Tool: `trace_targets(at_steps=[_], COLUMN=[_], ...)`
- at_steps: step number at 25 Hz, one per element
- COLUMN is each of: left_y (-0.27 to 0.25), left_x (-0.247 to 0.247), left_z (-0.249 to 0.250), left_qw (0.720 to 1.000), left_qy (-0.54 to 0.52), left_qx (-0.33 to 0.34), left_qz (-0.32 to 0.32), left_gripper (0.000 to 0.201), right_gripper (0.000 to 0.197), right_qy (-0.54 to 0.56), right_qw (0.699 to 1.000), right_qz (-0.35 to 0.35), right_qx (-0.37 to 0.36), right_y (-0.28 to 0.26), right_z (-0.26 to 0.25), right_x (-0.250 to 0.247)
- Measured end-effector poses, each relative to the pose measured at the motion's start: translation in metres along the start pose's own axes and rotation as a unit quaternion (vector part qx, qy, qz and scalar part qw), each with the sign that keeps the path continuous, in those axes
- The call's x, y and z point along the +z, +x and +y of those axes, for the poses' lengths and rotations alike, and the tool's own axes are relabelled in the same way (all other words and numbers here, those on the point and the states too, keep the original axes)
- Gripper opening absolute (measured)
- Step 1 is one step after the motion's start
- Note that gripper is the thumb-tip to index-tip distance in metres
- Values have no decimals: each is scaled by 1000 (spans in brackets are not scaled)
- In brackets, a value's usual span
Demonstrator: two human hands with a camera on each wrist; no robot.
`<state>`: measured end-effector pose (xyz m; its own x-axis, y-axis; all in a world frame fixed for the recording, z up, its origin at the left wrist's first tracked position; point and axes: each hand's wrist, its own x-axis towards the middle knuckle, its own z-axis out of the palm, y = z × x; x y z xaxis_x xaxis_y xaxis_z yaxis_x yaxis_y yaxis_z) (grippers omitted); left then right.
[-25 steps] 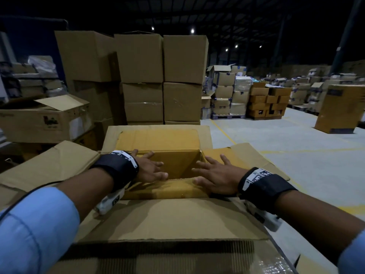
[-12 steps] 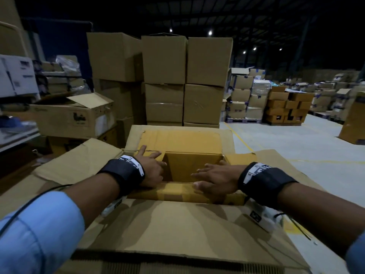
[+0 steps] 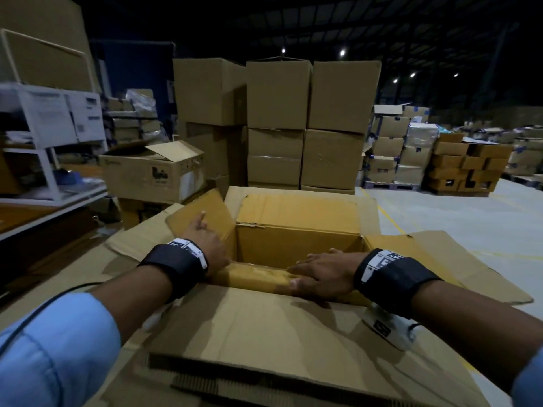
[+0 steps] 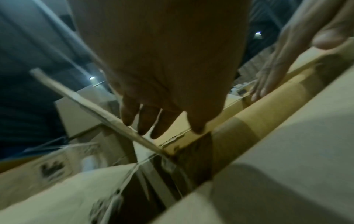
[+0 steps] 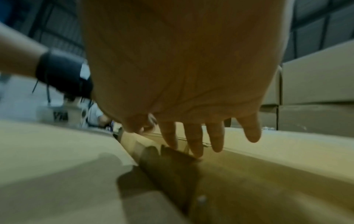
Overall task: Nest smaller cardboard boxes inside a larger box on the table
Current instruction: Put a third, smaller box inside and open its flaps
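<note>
Pressing flaps: left hand [image 3: 205,245], right hand [image 3: 318,274].

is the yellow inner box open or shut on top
Open: the inner box has its flaps folded outward, its cavity exposed; the left hand presses the left flap back.

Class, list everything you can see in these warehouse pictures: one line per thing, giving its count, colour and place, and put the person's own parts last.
Inner box: one, yellow-brown, open, sitting inside the larger box.
Larger box: one, brown, flaps spread, nearest the camera.
Stacked cartons: several, brown, behind the open boxes.
Printed carton: one, brown, flap raised, to the left.
White shelf: one, far left.
Pallet stacks: many cartons, brown, far right on the grey floor.
Ceiling lights: a few, white, overhead.
Wristbands: two, black, one per wrist.
Sleeves: two, light blue.
Left hand: fingers straight, against the inner box's left flap.
Right hand: flat on the inner box's near flap.
</note>
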<state>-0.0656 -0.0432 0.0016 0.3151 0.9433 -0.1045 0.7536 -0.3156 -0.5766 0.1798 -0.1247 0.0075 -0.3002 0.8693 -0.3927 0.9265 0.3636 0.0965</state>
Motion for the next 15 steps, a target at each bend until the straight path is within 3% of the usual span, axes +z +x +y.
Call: trace_targets(at_steps=[2, 6, 15], left_y=[1, -6, -5], left_x=[20, 44, 62], left_z=[-6, -4, -7], left_qw=[992, 954, 944], left_qy=[-116, -290, -318], left_qx=[-20, 22, 78], left_qz=[-37, -74, -50], left_gripper=[76, 77, 82], right_gripper=[66, 69, 73], right_qy=[14, 49, 103], right_qw=[1000, 999, 994], right_qz=[3, 3, 11], right_qx=[-9, 2, 21], right_y=[3, 10, 16], right_z=[-3, -9, -15], right_x=[5, 14, 24])
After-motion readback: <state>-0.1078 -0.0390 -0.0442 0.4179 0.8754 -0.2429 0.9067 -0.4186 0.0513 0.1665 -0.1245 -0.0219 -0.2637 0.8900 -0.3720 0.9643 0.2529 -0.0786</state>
